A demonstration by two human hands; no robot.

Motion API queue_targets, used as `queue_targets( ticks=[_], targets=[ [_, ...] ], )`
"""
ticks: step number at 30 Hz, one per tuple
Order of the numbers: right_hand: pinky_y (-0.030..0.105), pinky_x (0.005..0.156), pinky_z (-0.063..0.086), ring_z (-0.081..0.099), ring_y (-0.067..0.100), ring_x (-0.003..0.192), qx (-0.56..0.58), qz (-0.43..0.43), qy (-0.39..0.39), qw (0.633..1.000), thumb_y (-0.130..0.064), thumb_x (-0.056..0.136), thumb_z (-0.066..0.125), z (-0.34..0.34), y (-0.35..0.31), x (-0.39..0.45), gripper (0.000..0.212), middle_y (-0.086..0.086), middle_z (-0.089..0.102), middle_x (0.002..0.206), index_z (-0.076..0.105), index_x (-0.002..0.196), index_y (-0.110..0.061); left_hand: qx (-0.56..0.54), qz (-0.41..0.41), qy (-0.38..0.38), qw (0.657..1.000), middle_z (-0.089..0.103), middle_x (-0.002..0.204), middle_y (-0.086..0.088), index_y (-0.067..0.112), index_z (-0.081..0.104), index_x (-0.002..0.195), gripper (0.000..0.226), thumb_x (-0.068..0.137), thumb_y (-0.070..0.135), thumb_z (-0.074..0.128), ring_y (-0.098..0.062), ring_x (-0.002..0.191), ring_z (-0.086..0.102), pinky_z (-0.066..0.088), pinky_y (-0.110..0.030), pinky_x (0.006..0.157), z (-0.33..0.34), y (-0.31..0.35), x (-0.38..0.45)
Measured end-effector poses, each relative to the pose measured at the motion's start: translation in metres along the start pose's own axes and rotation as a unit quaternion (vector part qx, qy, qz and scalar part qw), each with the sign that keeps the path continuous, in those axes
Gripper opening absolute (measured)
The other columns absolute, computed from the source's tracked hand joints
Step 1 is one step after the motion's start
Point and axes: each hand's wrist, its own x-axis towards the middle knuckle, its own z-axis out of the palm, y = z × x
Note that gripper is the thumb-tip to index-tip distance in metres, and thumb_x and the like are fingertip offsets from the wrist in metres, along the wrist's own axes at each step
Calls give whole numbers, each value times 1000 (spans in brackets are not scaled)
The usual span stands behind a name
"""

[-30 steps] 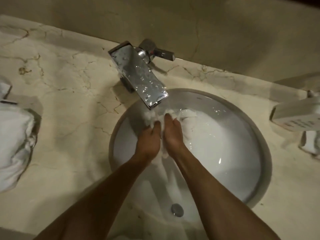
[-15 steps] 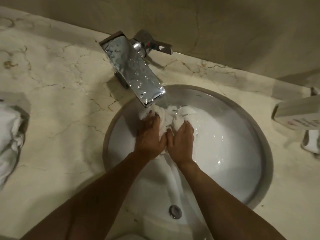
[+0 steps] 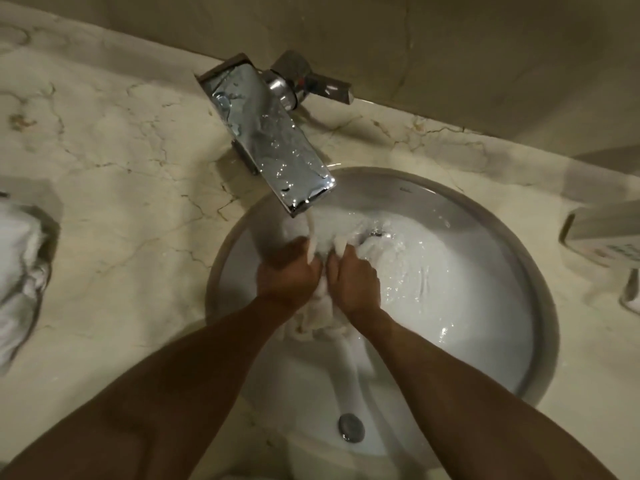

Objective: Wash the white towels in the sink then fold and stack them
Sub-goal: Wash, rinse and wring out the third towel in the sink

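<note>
1. Since half a second ago both hands have bunched the wet white towel [image 3: 323,244] tighter, fingers curling in.
2. Left hand [image 3: 287,271] grips the towel, fingers clamped into the cloth.
3. Right hand [image 3: 353,280] grips it too, just beside the left, thumbs nearly touching.
4. Towel sits inside the round white basin sink [image 3: 540,289], under the square chrome faucet [image 3: 273,143], whose water stream falls onto it.
5. More crumpled white towels [image 3: 17,271] lie on the cream marble surface [image 3: 121,161], well left of the sink.
6. Round metal drain [image 3: 351,427] shows near the basin's front.
</note>
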Motion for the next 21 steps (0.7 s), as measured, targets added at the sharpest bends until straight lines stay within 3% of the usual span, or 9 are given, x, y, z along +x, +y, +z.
queue_targets(
  ticks=[3,6,8,11,13,15,16,19,21],
  targets=[
    [37,86,45,64,38,105,138,91,-48,985,-36,105,40,8,4,-8,43,20,70,109,65,115,-2,-36,-57,-46,997,58,138,-8,31,53,138,47,96,53,49,-31,126,54,40,-32,102,-12,-5,-13],
    [37,98,48,64,27,109,274,166,-149,936,-47,102,44,4,8,-15,49,13,71,117,69,118,-8,35,-29,-48,998,64,126,-12,29,59,130,47,94,58,49,-33,116,61,45,-34,97,-21,-5,-20],
    [34,94,48,64,20,99,254,149,-244,924,-59,101,39,-14,11,-17,59,2,70,109,67,122,-12,103,21,-21,994,69,113,-12,27,65,120,46,91,59,47,-35,105,65,48,-38,90,-22,-8,-25],
    [37,84,49,55,15,70,38,40,-357,933,-69,99,32,-53,19,-9,66,0,57,75,67,98,-12,129,112,-2,985,67,104,-9,21,68,108,39,78,44,63,-35,97,63,48,-42,82,-19,-6,-28],
    [39,84,49,62,26,81,-47,-20,-253,966,-49,104,43,-70,32,6,47,13,66,82,68,102,-9,82,193,-6,978,66,99,-7,17,67,105,35,71,19,62,-33,93,63,50,-42,77,-15,2,-27],
    [38,80,48,64,31,92,31,24,-68,997,-39,102,54,-75,42,15,33,13,70,95,64,106,-9,13,204,-39,978,64,100,-6,15,67,104,38,70,5,55,-31,92,62,47,-41,78,-15,14,-28],
    [38,80,47,64,34,98,47,56,-16,997,-40,101,56,-73,44,19,35,13,70,104,61,113,-8,-15,178,-55,982,62,108,-5,15,65,109,38,75,2,55,-29,99,59,45,-39,85,-15,18,-27],
    [36,77,43,62,38,105,-33,107,-56,992,-42,98,56,-60,44,29,45,15,66,115,50,129,-11,-88,68,-91,990,56,123,-6,15,57,121,40,82,3,60,-26,113,53,41,-34,99,-17,21,-20],
    [35,76,43,62,38,103,-58,122,-59,989,-43,98,55,-53,44,35,45,16,64,115,47,128,-11,-126,28,-106,986,54,123,-7,15,55,121,41,82,4,61,-24,113,53,43,-31,98,-21,21,-16]
  ],
)
